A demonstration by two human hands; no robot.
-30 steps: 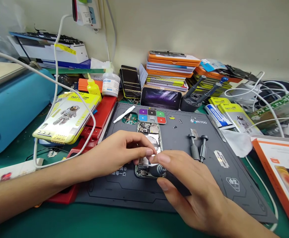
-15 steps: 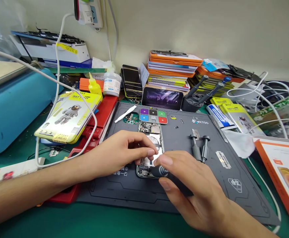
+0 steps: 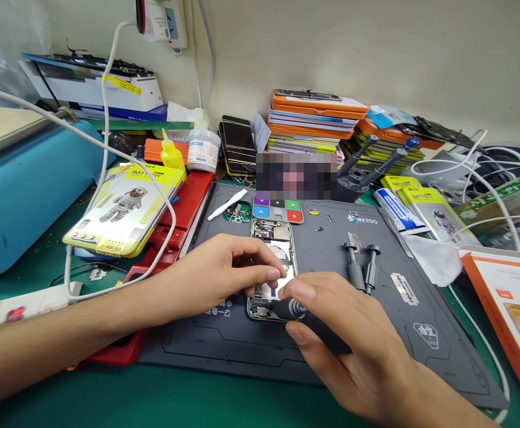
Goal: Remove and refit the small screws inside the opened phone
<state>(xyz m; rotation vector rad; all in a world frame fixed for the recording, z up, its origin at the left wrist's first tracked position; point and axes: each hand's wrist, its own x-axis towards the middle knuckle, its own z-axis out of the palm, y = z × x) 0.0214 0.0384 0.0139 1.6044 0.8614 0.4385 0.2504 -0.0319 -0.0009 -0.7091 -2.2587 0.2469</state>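
Observation:
An opened phone point(image 3: 285, 236) lies upright on the dark mat point(image 3: 224, 351), its inner parts showing. My left hand point(image 3: 237, 270) reaches over its left edge, thumb and forefinger pinched; anything between the tips is too small to make out. To the right is my right hand point(image 3: 353, 339), curled around a dark screwdriver point(image 3: 290, 308). The ringed end shows between thumb and forefinger, over the phone's bottom edge; the rest is hidden by the hand. Above the phone sits a tray with coloured squares point(image 3: 278, 213).
Two dark tools point(image 3: 362, 270) and a blade point(image 3: 403, 288) lie on the mat's right side. A white pry tool point(image 3: 226, 205) rests at its upper left. Battery packs point(image 3: 126, 205), a red device point(image 3: 193, 202) and a white cable point(image 3: 171, 223) are at left. Boxes point(image 3: 316, 113) stand behind.
The view has shifted slightly, moving the scene a little to the right. Both hands keep nearly the same pose over the phone. The propped screen behind the tray is now pixelated.

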